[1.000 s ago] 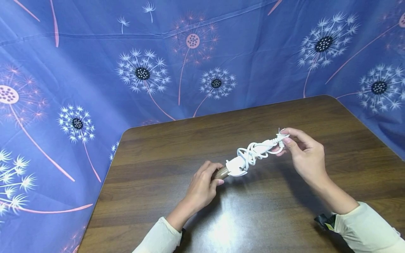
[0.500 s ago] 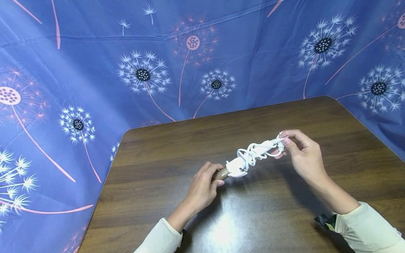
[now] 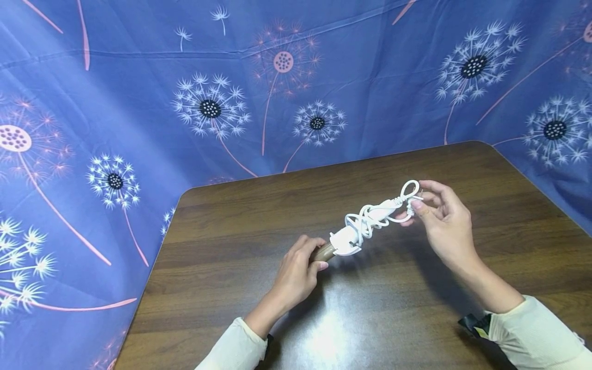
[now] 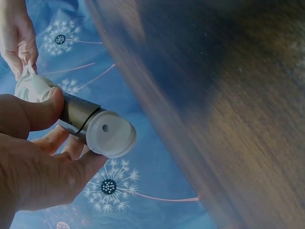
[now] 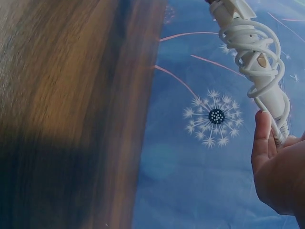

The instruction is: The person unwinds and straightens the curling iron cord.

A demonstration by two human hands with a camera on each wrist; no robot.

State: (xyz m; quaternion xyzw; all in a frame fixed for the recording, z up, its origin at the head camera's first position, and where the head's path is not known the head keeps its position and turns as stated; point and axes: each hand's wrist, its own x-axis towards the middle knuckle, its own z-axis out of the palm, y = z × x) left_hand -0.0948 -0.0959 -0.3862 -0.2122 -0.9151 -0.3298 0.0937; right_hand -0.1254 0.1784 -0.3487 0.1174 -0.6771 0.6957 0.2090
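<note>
The left fingers (image 3: 312, 243) are gripping the wand (image 3: 344, 240) by its brownish barrel (image 3: 324, 253). Between them and the right fingers (image 3: 439, 190), which are pinching the cord's (image 3: 365, 226) end, loose white coils are wrapping its white handle (image 3: 383, 209).

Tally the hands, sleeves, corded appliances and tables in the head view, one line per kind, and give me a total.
Hands: 2 (left hand, right hand)
Sleeves: 2 (left sleeve, right sleeve)
Corded appliances: 1 (white and brown appliance)
Tables: 1 (brown table)
Total: 6
</note>
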